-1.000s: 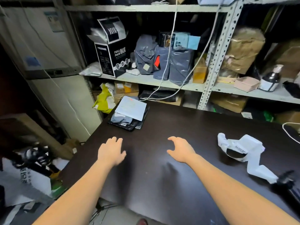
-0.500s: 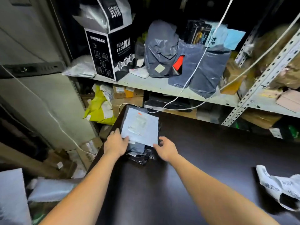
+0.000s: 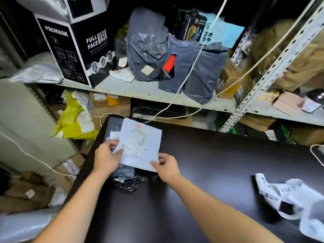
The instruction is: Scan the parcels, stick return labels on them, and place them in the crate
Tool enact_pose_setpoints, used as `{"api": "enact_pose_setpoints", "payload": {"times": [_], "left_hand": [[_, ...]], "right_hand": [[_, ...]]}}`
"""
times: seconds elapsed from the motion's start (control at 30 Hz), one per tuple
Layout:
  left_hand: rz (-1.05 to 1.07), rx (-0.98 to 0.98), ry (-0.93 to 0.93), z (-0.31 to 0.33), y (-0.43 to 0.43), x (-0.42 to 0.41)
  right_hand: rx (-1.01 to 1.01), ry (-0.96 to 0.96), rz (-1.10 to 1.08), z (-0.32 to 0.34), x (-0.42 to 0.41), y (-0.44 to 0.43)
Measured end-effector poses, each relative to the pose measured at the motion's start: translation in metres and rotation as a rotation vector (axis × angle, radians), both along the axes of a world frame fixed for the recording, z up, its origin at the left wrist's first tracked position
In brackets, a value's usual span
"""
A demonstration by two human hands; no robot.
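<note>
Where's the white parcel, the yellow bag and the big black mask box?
white parcel [image 3: 140,143]: head view, middle of its printed label.
yellow bag [image 3: 70,120]: head view, its crumpled yellow side.
black mask box [image 3: 61,55]: head view, left face under PROMASK.

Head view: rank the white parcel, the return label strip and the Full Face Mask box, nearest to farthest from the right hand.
1. white parcel: pinched at its near corner by the right hand.
2. return label strip: on the table, off to the right.
3. Full Face Mask box: on the shelf, far left.
</note>
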State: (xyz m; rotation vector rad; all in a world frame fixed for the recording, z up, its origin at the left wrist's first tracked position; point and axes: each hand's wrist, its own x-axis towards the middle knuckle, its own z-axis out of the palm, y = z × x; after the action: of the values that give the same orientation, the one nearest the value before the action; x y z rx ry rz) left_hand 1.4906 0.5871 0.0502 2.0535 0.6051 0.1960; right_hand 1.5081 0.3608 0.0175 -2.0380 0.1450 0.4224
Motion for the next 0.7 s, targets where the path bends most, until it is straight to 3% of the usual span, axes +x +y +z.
{"api": "enact_pose_setpoints", "payload": {"times": [0.17,0.53,0.7], "left_hand": [[-0.111,-0.109,0.026,0.004,-0.048,-0.006],[-0.337,-0.246,0.066,0.023,-0.256,-0.094],[-0.39,-0.193,0.135,0.022,-0.36,-0.15]], "right_hand": [[0.039,-0.045,-0.089,0.018,-0.02,-0.063],[-0.027,-0.097,-0.141,0.044,-0.122,-0.289],[-0.069,-0.065,-0.131,0.032,-0.184,-0.39]]}}
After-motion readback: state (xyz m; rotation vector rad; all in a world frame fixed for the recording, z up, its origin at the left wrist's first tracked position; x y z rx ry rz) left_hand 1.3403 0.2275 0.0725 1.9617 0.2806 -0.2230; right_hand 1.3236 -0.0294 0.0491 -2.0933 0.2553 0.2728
